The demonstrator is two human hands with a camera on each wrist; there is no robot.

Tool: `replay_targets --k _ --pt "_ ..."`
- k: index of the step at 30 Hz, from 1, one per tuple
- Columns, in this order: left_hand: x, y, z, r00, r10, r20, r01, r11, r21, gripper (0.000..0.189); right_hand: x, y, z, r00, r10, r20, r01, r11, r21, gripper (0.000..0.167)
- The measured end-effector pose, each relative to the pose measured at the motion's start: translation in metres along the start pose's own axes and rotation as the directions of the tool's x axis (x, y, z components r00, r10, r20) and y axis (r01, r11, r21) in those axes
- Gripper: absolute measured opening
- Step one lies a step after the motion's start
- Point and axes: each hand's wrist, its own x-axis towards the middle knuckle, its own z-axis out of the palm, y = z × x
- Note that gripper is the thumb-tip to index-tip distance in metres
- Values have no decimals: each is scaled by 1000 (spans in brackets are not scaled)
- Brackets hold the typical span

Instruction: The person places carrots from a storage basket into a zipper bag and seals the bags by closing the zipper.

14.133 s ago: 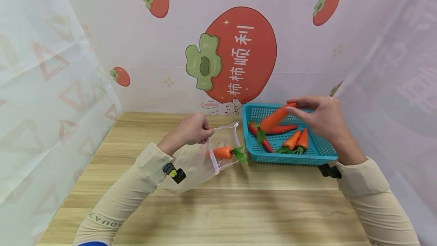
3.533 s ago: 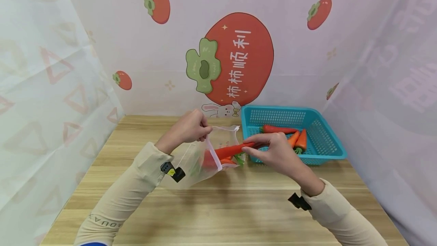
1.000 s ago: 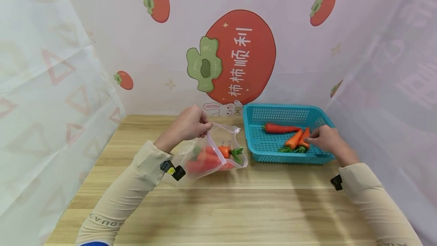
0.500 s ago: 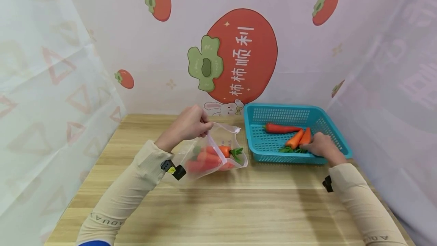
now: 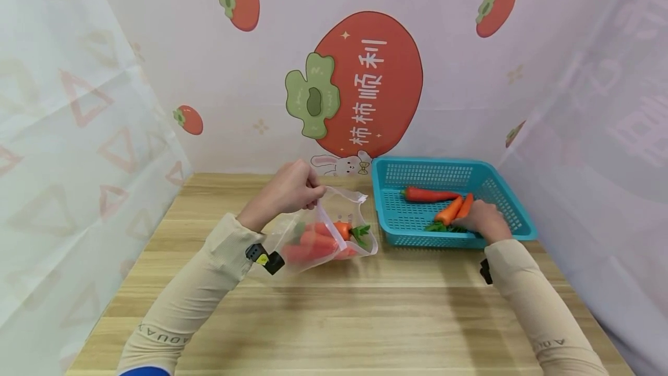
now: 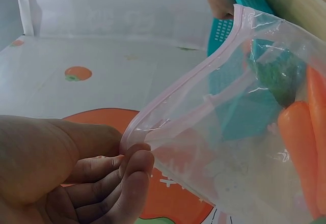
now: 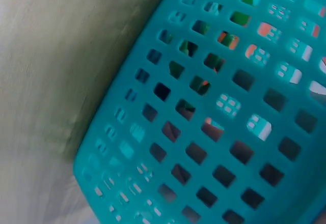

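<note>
Now your right hand (image 5: 485, 219) is reaching down into the blue basket (image 5: 417, 240), partly covering the right small carrot (image 5: 466, 206); compared with one second ago, it is sitting lower, at that carrot rather than above it. These views are leaving you unable to tell whether its grip is pinching the carrot or only touching it, the fingertips being hidden and the right wrist view showing mainly perforated basket wall.

Your left hand (image 5: 297, 187) is keeping its place, its grip pinching the pinkish rim of the clear bag (image 5: 331, 227), which is resting on the worktop (image 5: 313, 329) and gaping toward the basket. Several orange-red pieces are now lying inside, against one carrot in the earliest frame. The leafy carrot (image 5: 342, 230) is pointing its green top toward the bag's mouth.

In the basket, the left small carrot (image 5: 449, 211) is lying alongside its neighbour, both smooth and tapering, while a slender red piece (image 5: 431, 195) is lying behind them.
</note>
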Motion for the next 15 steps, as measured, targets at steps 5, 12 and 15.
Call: replay_targets --k 5,12,15 --pt "-2 -1 -2 1000 2 -10 -2 1000 -2 32 1 -2 4 997 75 -15 -75 997 -11 45" --pt "-4 -1 -3 1000 10 -10 -10 1000 9 33 3 -3 4 991 137 -8 -137 990 -18 45" --pt "-5 -1 -3 1000 1 -5 -1 1000 0 33 3 -3 5 989 147 -14 -147 989 -10 50"
